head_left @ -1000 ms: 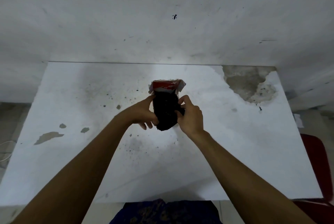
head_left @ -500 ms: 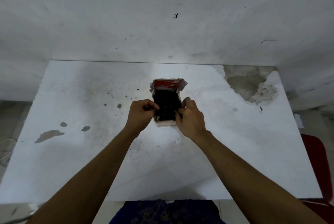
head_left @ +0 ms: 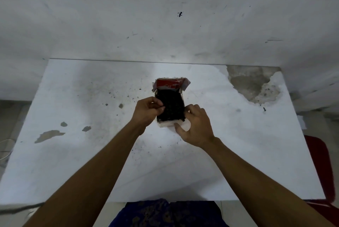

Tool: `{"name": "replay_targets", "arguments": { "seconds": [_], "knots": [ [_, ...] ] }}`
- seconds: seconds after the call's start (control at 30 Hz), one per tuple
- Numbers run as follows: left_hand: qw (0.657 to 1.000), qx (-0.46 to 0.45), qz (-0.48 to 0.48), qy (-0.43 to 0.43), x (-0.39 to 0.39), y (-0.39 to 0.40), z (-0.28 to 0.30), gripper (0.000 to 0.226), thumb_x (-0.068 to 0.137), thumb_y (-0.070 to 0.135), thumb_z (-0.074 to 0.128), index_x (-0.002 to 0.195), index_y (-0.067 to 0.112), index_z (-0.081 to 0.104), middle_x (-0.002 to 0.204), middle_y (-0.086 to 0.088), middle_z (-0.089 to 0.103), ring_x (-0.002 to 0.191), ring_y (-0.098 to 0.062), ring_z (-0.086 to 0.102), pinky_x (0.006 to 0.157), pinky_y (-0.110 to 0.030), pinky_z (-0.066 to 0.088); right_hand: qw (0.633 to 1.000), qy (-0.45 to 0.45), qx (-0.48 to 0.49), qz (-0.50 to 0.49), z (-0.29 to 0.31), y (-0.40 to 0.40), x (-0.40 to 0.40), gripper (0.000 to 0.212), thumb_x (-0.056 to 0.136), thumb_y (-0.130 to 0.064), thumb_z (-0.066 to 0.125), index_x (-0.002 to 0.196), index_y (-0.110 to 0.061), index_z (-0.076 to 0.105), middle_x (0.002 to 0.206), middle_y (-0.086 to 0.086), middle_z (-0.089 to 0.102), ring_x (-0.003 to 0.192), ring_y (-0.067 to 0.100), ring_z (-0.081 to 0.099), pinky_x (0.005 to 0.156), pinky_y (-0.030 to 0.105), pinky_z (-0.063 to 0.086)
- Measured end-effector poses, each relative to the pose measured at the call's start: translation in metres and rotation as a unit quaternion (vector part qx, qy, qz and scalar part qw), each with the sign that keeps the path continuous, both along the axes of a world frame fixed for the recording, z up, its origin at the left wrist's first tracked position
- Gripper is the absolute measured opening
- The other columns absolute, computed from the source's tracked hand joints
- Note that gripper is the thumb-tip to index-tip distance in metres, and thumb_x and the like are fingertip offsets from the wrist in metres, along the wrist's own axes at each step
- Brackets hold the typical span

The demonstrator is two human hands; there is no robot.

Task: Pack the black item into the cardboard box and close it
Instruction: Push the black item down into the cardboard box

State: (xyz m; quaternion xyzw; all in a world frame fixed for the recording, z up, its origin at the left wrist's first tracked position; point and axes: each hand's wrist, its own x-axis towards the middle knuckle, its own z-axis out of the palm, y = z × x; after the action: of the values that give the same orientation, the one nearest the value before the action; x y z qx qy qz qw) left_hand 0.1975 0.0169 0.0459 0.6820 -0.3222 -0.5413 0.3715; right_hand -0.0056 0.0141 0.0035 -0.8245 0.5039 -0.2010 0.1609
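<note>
A small cardboard box [head_left: 166, 123] stands open near the middle of the white table [head_left: 238, 153]. Its red lid flap [head_left: 169, 83] stands up at the far side. A black item [head_left: 171, 105] fills the box's opening and lies down inside it. My left hand [head_left: 147, 111] pinches the black item's left edge with fingertips. My right hand [head_left: 196, 125] holds the box's right side, thumb on the near white front face and fingers at the right rim beside the black item.
The table has chipped patches at the left [head_left: 49, 136] and a large bare grey area [head_left: 253, 84] at the far right corner. A stained wall rises right behind the table. A red chair [head_left: 319, 168] stands at the right edge.
The black item has gone from being held above the box to sitting down inside it. Both hands have lowered with it and now rest at the box's sides.
</note>
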Motion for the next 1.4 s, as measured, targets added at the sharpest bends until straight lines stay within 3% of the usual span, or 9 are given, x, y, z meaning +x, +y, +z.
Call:
{"name": "replay_targets", "arguments": {
  "seconds": [0.17, 0.33, 0.53, 0.6, 0.77, 0.9, 1.17, 1.23, 1.4],
  "knots": [
    [0.992, -0.058, -0.050, -0.097, -0.010, 0.005, -0.012, 0.021, 0.080, -0.004, 0.069, 0.082, 0.017, 0.068, 0.081, -0.003, 0.071, 0.073, -0.008, 0.064, 0.055, -0.009, 0.048, 0.996, 0.012, 0.060, -0.069, 0.003, -0.006, 0.010, 0.014, 0.082, -0.014, 0.067, 0.077, -0.001, 0.070, 0.078, 0.010, 0.059, 0.074, 0.028, 0.055, 0.059, 0.036, 0.046],
    [0.950, -0.117, -0.083, -0.276, -0.017, 0.011, -0.022, 0.024, 0.071, 0.004, 0.074, 0.082, 0.021, 0.062, 0.078, 0.007, 0.066, 0.075, -0.009, 0.059, 0.063, -0.019, 0.044, 0.982, 0.046, 0.140, -0.122, 0.010, -0.010, 0.020, 0.015, 0.081, -0.018, 0.063, 0.076, -0.006, 0.072, 0.070, 0.000, 0.047, 0.064, 0.026, 0.054, 0.047, 0.022, 0.020],
    [0.896, -0.107, -0.082, -0.423, -0.027, 0.017, -0.033, 0.027, 0.065, 0.016, 0.076, 0.089, 0.016, 0.063, 0.082, -0.002, 0.064, 0.082, -0.022, 0.054, 0.066, -0.033, 0.049, 0.986, -0.030, 0.106, -0.126, 0.016, -0.004, 0.026, 0.019, 0.076, -0.008, 0.073, 0.094, -0.009, 0.068, 0.085, 0.005, 0.067, 0.065, 0.018, 0.058, 0.058, 0.027, 0.052],
    [0.884, -0.103, -0.078, -0.449, -0.025, 0.016, -0.035, 0.026, 0.062, 0.021, 0.076, 0.084, 0.015, 0.063, 0.084, -0.001, 0.063, 0.083, -0.023, 0.053, 0.070, -0.037, 0.048, 0.989, -0.020, 0.104, -0.100, 0.014, -0.002, 0.023, 0.015, 0.075, -0.014, 0.070, 0.090, -0.010, 0.070, 0.082, 0.006, 0.066, 0.065, 0.020, 0.061, 0.057, 0.026, 0.051],
    [0.894, -0.060, -0.090, -0.436, -0.018, 0.008, -0.037, 0.023, 0.063, 0.027, 0.073, 0.082, 0.018, 0.063, 0.089, -0.002, 0.062, 0.086, -0.023, 0.054, 0.069, -0.036, 0.050, 0.989, -0.018, 0.109, -0.099, 0.013, -0.005, 0.018, 0.032, 0.077, -0.046, 0.063, 0.083, -0.018, 0.076, 0.076, -0.001, 0.063, 0.061, 0.015, 0.057, 0.050, 0.018, 0.031],
    [0.906, -0.071, -0.091, -0.408, -0.016, 0.008, -0.038, 0.023, 0.064, 0.021, 0.073, 0.085, 0.016, 0.062, 0.094, -0.003, 0.062, 0.089, -0.024, 0.057, 0.070, -0.036, 0.051, 0.977, 0.049, 0.165, -0.127, 0.017, -0.018, 0.028, 0.029, 0.081, -0.044, 0.070, 0.085, -0.017, 0.079, 0.079, 0.002, 0.072, 0.069, 0.020, 0.067, 0.056, 0.023, 0.045],
    [0.882, -0.182, -0.179, -0.396, -0.021, -0.001, -0.037, 0.054, 0.079, 0.026, 0.072, 0.128, 0.016, 0.051, 0.133, -0.006, 0.052, 0.111, -0.024, 0.056, 0.094, -0.036, 0.052, 0.962, 0.040, 0.235, -0.130, 0.026, -0.024, 0.029, 0.017, 0.073, -0.035, 0.067, 0.063, -0.021, 0.065, 0.051, -0.011, 0.053, 0.049, 0.009, 0.052, 0.046, 0.017, 0.032],
    [0.882, -0.168, -0.190, -0.398, -0.021, -0.004, -0.038, 0.061, 0.076, 0.023, 0.076, 0.130, 0.015, 0.049, 0.136, -0.007, 0.049, 0.110, -0.027, 0.058, 0.095, -0.036, 0.052, 0.967, 0.026, 0.226, -0.116, 0.024, -0.024, 0.025, 0.008, 0.071, -0.029, 0.068, 0.071, -0.021, 0.072, 0.057, -0.011, 0.057, 0.054, 0.009, 0.056, 0.050, 0.016, 0.035],
    [0.894, -0.133, -0.179, -0.388, -0.022, -0.002, -0.039, 0.067, 0.069, 0.010, 0.078, 0.128, 0.016, 0.046, 0.133, -0.008, 0.047, 0.096, -0.029, 0.064, 0.080, -0.027, 0.050, 0.968, -0.088, 0.202, -0.122, 0.021, -0.027, 0.023, 0.036, 0.079, -0.021, 0.061, 0.114, -0.025, 0.071, 0.071, -0.012, 0.066, 0.064, 0.009, 0.061, 0.057, 0.013, 0.039]
  ]
}}
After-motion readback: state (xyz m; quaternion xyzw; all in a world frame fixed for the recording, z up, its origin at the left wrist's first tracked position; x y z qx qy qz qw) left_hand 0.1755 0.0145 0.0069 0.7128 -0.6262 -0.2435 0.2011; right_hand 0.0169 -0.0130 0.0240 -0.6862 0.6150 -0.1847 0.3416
